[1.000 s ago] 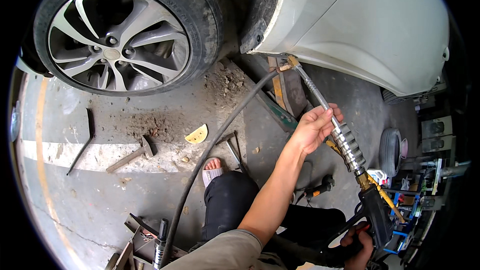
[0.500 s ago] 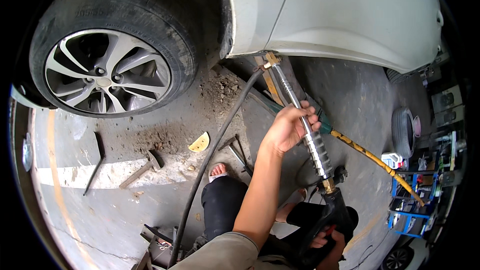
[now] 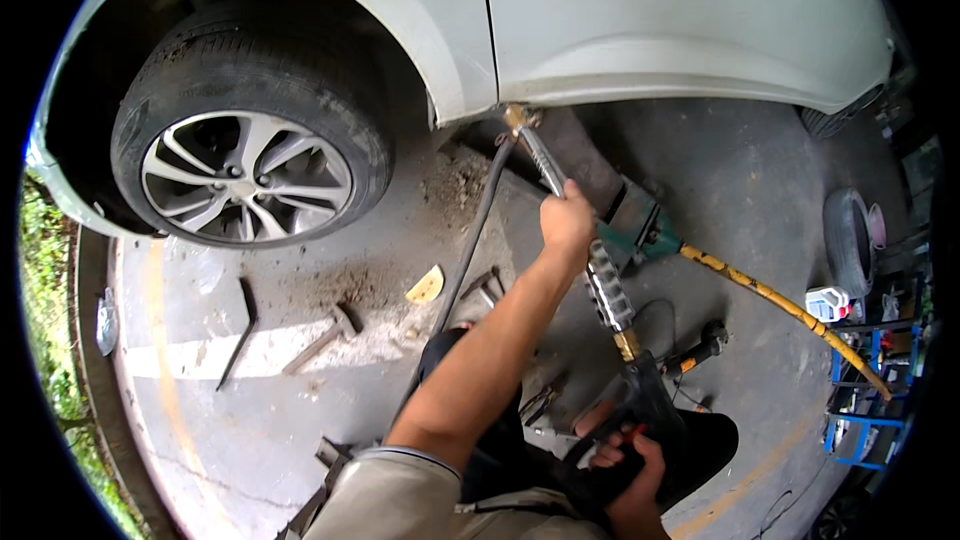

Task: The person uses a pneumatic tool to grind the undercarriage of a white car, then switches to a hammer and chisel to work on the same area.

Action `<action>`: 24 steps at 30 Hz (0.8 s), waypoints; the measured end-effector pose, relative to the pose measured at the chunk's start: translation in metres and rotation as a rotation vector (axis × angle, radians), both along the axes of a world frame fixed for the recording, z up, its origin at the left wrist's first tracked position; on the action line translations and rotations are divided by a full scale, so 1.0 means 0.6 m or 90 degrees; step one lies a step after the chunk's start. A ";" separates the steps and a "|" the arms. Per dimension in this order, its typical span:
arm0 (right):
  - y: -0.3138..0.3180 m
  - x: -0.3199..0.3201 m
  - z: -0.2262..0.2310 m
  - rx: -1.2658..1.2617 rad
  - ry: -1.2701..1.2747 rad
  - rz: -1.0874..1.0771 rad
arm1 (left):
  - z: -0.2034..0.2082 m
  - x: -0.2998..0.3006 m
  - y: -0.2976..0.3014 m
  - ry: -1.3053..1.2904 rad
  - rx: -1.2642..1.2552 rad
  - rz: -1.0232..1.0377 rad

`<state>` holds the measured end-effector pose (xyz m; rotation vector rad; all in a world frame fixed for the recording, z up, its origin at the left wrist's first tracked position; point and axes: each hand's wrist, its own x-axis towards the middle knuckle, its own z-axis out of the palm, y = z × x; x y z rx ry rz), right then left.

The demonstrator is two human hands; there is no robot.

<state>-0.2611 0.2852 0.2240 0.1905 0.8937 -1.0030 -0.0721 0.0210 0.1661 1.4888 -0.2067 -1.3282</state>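
My left hand (image 3: pixel 567 225) is closed around the chrome shaft of a long metal tool (image 3: pixel 606 285) with a ribbed sleeve and a black pistol grip; its exact kind I cannot tell. The brass head at its far end is up by the lower edge of the white car body (image 3: pixel 620 25); whether it touches cannot be told. A dark hose (image 3: pixel 476 230) runs from near that head toward me. My right hand (image 3: pixel 630 460) is wrapped round the black grip, fingers near a red trigger.
A wheel (image 3: pixel 245 180) fills the left arch. A green floor jack (image 3: pixel 645 225) with a yellow-black handle (image 3: pixel 760 285) is under the car. A hammer (image 3: pixel 330 335), a bent bar (image 3: pixel 240 330) and an angle grinder (image 3: pixel 695 350) lie about. A loose tyre (image 3: pixel 848 240) and blue rack (image 3: pixel 870 420) stand right.
The view has shifted, showing more of the car and greenery at left. My left hand has turned back-up, still on the shaft. The tool's head appears slightly further left.
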 end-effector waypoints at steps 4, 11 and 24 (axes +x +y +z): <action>0.020 0.011 -0.036 0.021 -0.074 -0.038 | -0.035 -0.006 0.000 -0.124 -0.033 -0.076; -0.006 0.011 -0.027 -0.026 0.013 0.043 | -0.081 0.051 0.017 0.717 -0.426 -0.071; -0.005 -0.022 -0.048 0.088 -0.123 -0.058 | -0.125 0.042 0.015 0.855 -0.606 -0.143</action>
